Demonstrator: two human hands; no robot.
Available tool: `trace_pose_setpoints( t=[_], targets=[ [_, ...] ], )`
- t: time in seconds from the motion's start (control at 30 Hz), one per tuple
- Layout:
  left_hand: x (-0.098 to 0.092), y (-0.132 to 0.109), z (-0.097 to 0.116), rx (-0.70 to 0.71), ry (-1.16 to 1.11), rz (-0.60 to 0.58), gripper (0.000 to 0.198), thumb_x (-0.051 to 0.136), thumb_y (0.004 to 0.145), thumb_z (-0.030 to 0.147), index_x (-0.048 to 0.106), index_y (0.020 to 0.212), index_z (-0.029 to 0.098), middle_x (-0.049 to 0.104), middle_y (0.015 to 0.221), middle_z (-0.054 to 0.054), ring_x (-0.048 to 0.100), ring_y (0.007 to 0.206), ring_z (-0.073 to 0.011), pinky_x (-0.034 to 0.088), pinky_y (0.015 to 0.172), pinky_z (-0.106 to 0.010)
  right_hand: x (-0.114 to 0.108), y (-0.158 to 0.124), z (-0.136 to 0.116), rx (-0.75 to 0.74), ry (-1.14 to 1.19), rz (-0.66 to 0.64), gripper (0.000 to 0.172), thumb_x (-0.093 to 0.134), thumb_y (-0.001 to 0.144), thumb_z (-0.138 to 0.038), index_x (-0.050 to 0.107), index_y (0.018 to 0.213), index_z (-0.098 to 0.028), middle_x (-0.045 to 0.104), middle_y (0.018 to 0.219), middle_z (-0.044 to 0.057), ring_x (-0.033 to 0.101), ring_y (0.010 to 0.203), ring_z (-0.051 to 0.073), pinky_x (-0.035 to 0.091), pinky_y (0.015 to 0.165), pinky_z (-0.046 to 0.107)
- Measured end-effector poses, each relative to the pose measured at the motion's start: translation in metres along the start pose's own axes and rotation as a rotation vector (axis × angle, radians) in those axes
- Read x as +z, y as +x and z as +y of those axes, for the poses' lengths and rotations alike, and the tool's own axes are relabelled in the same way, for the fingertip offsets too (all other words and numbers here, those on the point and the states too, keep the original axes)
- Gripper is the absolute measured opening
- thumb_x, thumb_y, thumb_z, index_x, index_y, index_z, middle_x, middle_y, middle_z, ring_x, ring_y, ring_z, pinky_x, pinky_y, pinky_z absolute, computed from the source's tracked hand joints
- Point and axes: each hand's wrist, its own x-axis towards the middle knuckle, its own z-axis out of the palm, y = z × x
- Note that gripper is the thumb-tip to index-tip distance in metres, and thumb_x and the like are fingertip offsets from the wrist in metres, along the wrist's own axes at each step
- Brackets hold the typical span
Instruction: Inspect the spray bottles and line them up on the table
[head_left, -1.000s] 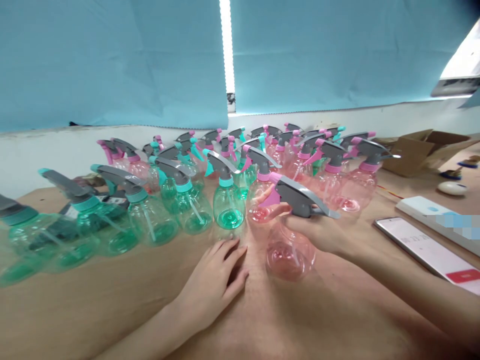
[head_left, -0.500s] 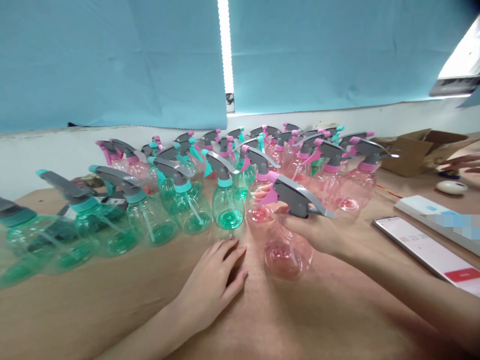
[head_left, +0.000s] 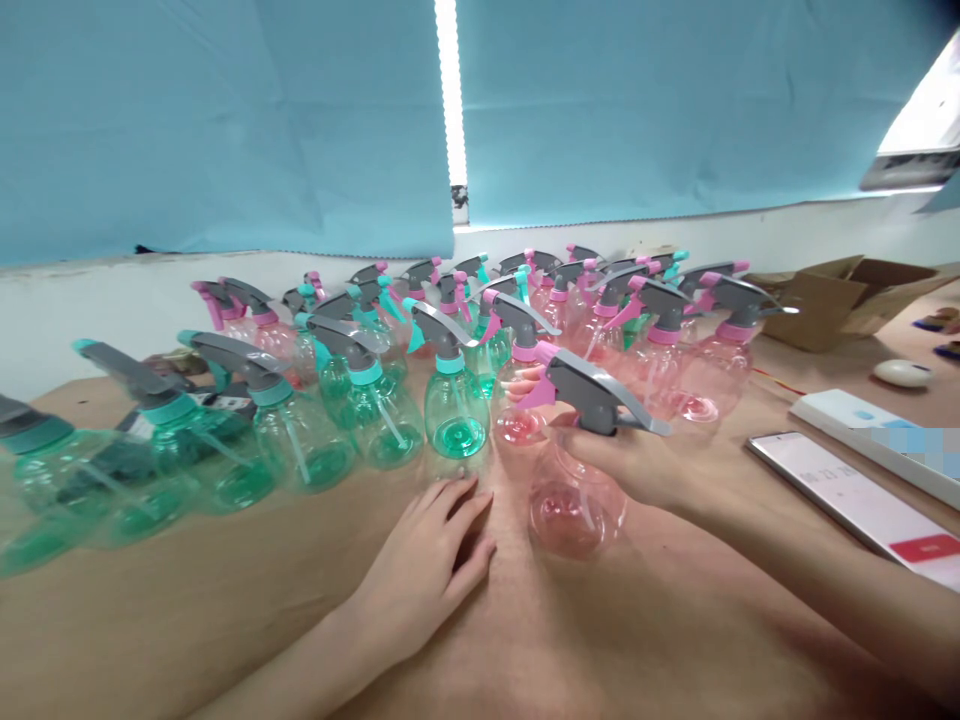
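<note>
My right hand [head_left: 626,455] is wrapped round the neck of a pink spray bottle [head_left: 574,510] with a grey-and-pink trigger head. The bottle is close to upright at the front of the group; whether its base touches the table cannot be told. Flat on the wooden table [head_left: 480,650], my left hand [head_left: 424,555] rests with fingers spread and nothing in it. Just beyond its fingertips stands a green spray bottle [head_left: 457,410] with a turquoise collar. Another pink spray bottle [head_left: 517,390] stands behind the held one, partly hidden by my right fingers.
Several green spray bottles [head_left: 300,440] line the left side, with more green and pink ones crowded behind. To the right lie a phone [head_left: 840,490], a white power strip [head_left: 877,440] and a white mouse [head_left: 902,374]. An open cardboard box [head_left: 825,305] stands at the back right.
Another person's hand at the far right edge has gone out of view, leaving small dark blue items there. My own hands and the spray bottles have stayed put.
</note>
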Motion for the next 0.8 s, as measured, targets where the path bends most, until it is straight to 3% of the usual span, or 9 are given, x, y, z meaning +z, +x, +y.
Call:
trace_pose_setpoints(
  t=[0.53,0.8],
  targets=[
    [0.001,0.0,-0.001,-0.006,0.005,-0.023,0.037,0.05,0.095,0.031,0.054,0.129,0.017,0.054,0.132,-0.013,0.048,0.123,-0.0298,0.041,0.101,-0.049,-0.003,0.001,-0.01,0.072,-0.007,-0.072,0.022,0.044,0.06,-0.01,0.025,0.055,-0.021,0.025,0.051,-0.005,0.027,0.05,0.011,0.03,0.051,0.028],
    [0.001,0.0,-0.001,-0.003,0.012,-0.024,0.037,0.049,0.095,0.031,0.055,0.128,0.016,0.054,0.132,-0.013,0.048,0.121,-0.0297,0.042,0.101,-0.049,0.004,0.0,0.016,-0.033,0.063,-0.013,0.011,0.046,0.059,-0.015,0.038,0.06,-0.022,0.033,0.057,-0.005,0.033,0.055,0.011,0.035,0.053,0.026]
  ],
)
